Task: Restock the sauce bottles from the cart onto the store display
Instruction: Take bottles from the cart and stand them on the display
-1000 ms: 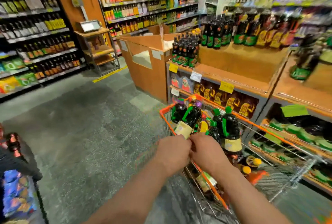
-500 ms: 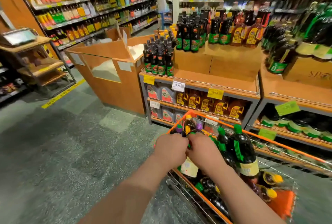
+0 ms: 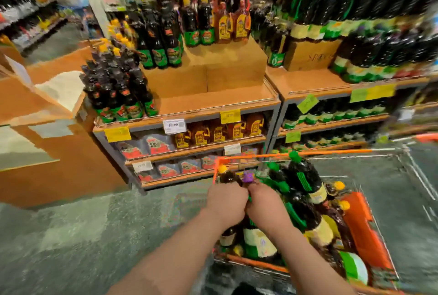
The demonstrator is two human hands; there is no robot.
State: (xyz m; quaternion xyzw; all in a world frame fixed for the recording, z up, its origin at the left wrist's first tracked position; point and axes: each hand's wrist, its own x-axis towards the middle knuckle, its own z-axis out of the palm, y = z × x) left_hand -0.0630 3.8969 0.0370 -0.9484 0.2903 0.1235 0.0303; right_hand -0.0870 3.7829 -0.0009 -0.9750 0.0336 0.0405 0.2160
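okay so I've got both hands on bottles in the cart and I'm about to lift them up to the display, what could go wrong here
1. Both hands, left hand and right hand, are bunched over the bottle tops; the grip itself is hidden, so a dark bottle beside them could get knocked over.
2. The cart is packed tight; lifting one bottle may drag its neighbours.
3. The small bottles on the display shelf are stacked near the edge; a bump could topple them.

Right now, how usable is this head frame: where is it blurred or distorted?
Head view: right-edge bottles smear with motion blur; floor blocky; wide-angle bend in the shelf; both hands and cart fairly sharp.
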